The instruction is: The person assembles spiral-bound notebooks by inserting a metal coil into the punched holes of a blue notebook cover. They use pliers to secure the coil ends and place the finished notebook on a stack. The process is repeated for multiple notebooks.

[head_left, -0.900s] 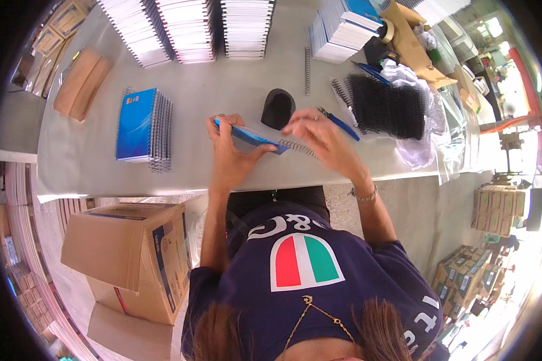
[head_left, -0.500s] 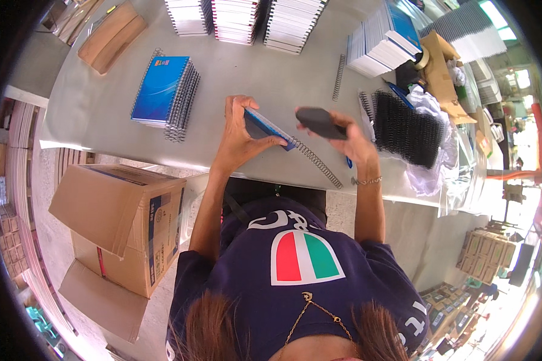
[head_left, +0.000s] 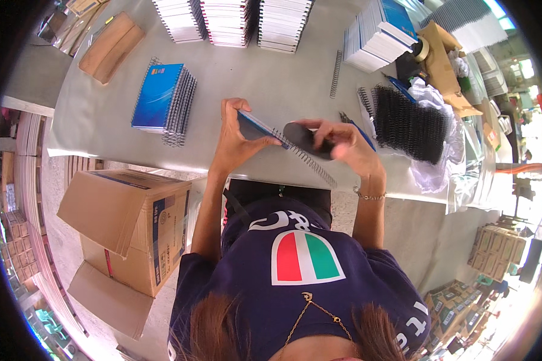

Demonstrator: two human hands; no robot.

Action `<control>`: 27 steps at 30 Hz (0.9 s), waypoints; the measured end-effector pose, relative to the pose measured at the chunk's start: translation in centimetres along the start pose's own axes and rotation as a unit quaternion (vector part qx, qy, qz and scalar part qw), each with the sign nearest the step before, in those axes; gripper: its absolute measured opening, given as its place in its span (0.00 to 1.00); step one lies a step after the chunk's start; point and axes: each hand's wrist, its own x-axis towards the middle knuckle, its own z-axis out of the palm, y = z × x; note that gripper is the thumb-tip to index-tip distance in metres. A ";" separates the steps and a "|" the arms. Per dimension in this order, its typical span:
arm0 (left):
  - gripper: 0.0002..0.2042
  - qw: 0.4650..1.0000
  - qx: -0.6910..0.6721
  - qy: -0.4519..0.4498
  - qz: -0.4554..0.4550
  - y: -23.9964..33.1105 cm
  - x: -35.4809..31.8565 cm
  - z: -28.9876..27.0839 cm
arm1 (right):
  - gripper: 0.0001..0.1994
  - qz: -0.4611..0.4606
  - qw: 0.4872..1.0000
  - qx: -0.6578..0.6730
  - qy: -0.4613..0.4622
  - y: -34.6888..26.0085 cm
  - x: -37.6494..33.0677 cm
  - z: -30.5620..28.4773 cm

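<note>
My left hand (head_left: 235, 139) grips a notebook (head_left: 252, 127) with a dark cover and blue edge, held tilted above the table's near side. A metal spiral coil (head_left: 312, 162) runs along the notebook's edge, its free end sticking out toward me. In my right hand (head_left: 354, 151) is a dark, flat, rounded pad (head_left: 299, 136), blurred by motion. The pad lies against or just beside the coil; whether it touches, I cannot tell. Beneath my right hand lies a tool with blue handles (head_left: 364, 137), partly covered.
Spiral-bound blue notebooks (head_left: 158, 99) are stacked at left. Taller notebook stacks (head_left: 227, 24) stand at the back. Unbound book blocks (head_left: 373, 45) and a pile of black coils (head_left: 408, 123) sit at right. One loose coil (head_left: 336, 73) lies nearby. An open carton (head_left: 132, 222) stands below the table's left edge.
My right hand has brought the dark pad left and down to the coil. The coil now reaches further up the notebook's edge. My left hand keeps its grip.
</note>
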 end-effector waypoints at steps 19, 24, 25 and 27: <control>0.56 0.994 -0.108 -0.029 0.011 -1.2 -0.3 0.4 | 0.25 0.012 1.000 -0.029 -0.005 -0.3 2.2 1.0; 0.57 0.990 -0.128 -0.061 -0.025 -1.5 -0.4 0.1 | 0.23 0.029 0.989 -0.142 0.025 -1.3 2.9 1.7; 0.56 0.986 -0.148 -0.067 -0.036 -2.0 -0.5 0.3 | 0.20 -0.041 0.998 -0.036 -0.016 -1.7 2.3 2.5; 0.56 0.984 -0.157 -0.071 -0.041 -1.9 -0.6 0.3 | 0.19 0.012 0.986 -0.167 0.008 -2.1 3.0 2.4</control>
